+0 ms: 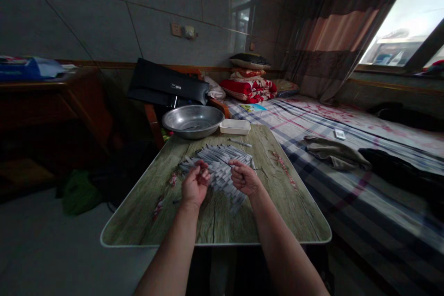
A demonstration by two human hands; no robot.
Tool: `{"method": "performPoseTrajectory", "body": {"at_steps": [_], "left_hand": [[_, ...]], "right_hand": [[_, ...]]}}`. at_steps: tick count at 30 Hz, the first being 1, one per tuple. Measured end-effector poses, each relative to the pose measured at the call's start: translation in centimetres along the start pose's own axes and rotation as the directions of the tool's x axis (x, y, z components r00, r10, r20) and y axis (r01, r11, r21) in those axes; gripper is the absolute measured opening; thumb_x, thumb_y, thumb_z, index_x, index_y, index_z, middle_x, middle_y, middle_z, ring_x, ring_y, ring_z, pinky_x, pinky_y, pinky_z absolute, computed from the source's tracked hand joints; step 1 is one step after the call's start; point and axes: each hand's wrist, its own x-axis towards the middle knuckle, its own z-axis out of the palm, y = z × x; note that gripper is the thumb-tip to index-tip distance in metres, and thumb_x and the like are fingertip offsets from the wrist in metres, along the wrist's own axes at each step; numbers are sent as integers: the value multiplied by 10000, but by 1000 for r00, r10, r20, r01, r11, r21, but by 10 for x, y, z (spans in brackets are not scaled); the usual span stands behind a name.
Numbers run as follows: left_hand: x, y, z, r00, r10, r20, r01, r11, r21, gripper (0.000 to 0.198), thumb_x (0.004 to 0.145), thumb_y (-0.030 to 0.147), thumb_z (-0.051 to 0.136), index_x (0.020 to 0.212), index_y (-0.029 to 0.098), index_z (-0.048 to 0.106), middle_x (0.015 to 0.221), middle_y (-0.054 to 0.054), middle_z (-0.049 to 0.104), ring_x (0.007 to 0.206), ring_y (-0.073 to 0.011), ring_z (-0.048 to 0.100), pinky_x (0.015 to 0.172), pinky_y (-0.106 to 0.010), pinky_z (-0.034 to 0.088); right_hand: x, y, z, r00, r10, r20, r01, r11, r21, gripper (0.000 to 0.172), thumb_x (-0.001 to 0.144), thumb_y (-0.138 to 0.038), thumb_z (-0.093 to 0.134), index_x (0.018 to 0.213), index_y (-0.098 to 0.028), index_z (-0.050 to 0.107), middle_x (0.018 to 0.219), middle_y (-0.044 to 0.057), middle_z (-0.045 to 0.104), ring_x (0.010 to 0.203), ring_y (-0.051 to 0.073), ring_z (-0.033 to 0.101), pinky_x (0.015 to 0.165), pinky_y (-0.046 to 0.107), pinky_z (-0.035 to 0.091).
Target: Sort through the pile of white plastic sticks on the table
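Right hand [244, 179]: thumb and forefinger pinch a thin dark stick [226, 163], fist otherwise curled; stick points toward left hand [196, 185], above the pile. Left hand: palm partly up, fingers bent; cannot tell whether its grip is spread or pinching anything. Pile of pale tubes [222, 180] lies mid-counter [138, 226], below and between both hands. One loose tube [240, 143] lies apart, just beyond the pile. At the far edge: metal basin [193, 134], with white box [236, 130] just beside it on the right.

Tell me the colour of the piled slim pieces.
The slim pieces are mostly whitish grey; head view.
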Motion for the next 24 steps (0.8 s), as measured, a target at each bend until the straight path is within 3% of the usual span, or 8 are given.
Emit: {"method": "performPoseTrajectory", "body": {"at_steps": [5, 8, 12, 16, 20, 22, 24], "left_hand": [[-12, -11, 12, 979, -126, 158, 92, 975, 203, 317, 674, 217, 780, 966, 161, 669, 810, -2, 618, 501, -28, 411, 411, -130, 322], [-13, -16, 12, 980, -123, 158, 79, 962, 261, 277, 687, 319, 793, 874, 152, 675, 754, 6, 585, 520, -40, 418, 413, -129, 320], [-9, -18, 7, 989, -100, 108, 73, 970, 232, 268, 692, 371, 788, 766, 159, 645, 797, -9, 599, 614, -79, 508, 483, -161, 413], [-7, -15, 5, 976, -155, 150, 142, 986, 92, 251, 737, 348, 755, 705, 182, 569, 741, 9, 563, 715, -125, 562, 679, -275, 534], [-8, -14, 6, 947, -277, 166, 283, 959, -17, 247, 769, 308, 736, 700, 183, 535, 694, 30, 518, 645, -98, 540, 628, -241, 538], [-10, -14, 10, 921, -370, 119, 378, 925, -44, 179, 804, 261, 700, 738, 170, 561, 696, 22, 526, 575, -71, 518, 509, -168, 480], [-13, -13, 18, 889, -455, 45, 457, 886, -72, 96, 863, 208, 618, 790, 151, 591, 700, 4, 549, 500, -45, 481, 409, -120, 392]], "right_hand": [[1, 9, 13, 999, 39, 30, -36, 996, -82, 334, 749, -329, 723, 937, -222, 468, 510, -116, 365, 362, 30, 186, 368, 146, 105], [1, 13, 19, 995, 81, 52, -75, 990, -121, 361, 744, -359, 742, 919, -222, 457, 513, -113, 375, 366, 29, 197, 368, 144, 104], [2, 14, 18, 992, 112, 52, -107, 990, -89, 363, 773, -460, 701, 926, -213, 485, 527, -104, 375, 369, 30, 172, 368, 150, 83], [5, 10, 9, 994, 105, 15, -105, 992, 75, 399, 757, -529, 671, 912, -193, 523, 562, -87, 368, 392, 37, 160, 381, 161, 65], [8, 7, 4, 997, 36, -68, -18, 969, 248, 265, 703, -355, 643, 865, -170, 545, 622, -48, 384, 455, 67, 272, 409, 170, 152], [9, 8, 4, 993, 3, -122, 34, 953, 300, 211, 614, -202, 588, 817, -168, 541, 643, -26, 410, 510, 91, 347, 435, 181, 238], [11, 9, 4, 984, -28, -174, 84, 943, 323, 273, 513, -90, 515, 772, -172, 531, 663, -9, 444, 566, 109, 412, 469, 195, 317]]}}
